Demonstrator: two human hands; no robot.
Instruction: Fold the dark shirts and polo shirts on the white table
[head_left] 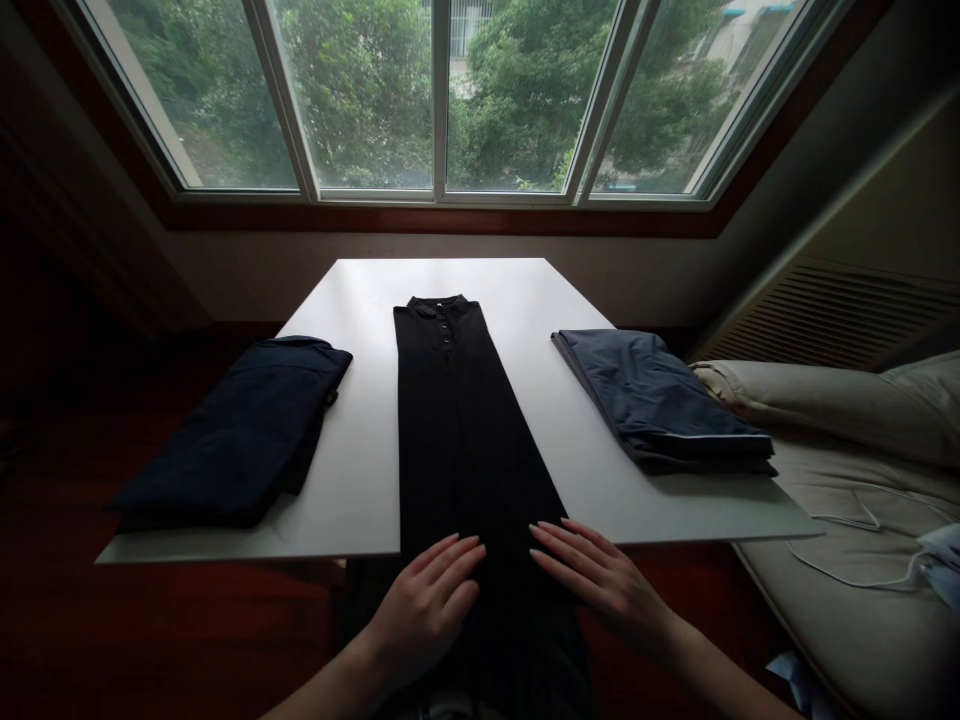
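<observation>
White tabletop point(360, 450): long black polo garment point(469, 430), flat, buttoned collar point(436, 318) up

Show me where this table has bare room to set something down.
Bare white tabletop lies between the black polo shirt and the navy folded garment, between the shirt and the grey-blue folded garment, and along the far edge. Crowded: the near end, where the left hand and right hand rest on the shirt.

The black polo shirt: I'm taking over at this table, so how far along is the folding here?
Done: a navy garment and a slate-blue garment lie folded at either side. In hand: the black polo shirt lies flat, left hand and right hand on it. Left: it is unfolded at full length, running past the table's near edge.
</observation>
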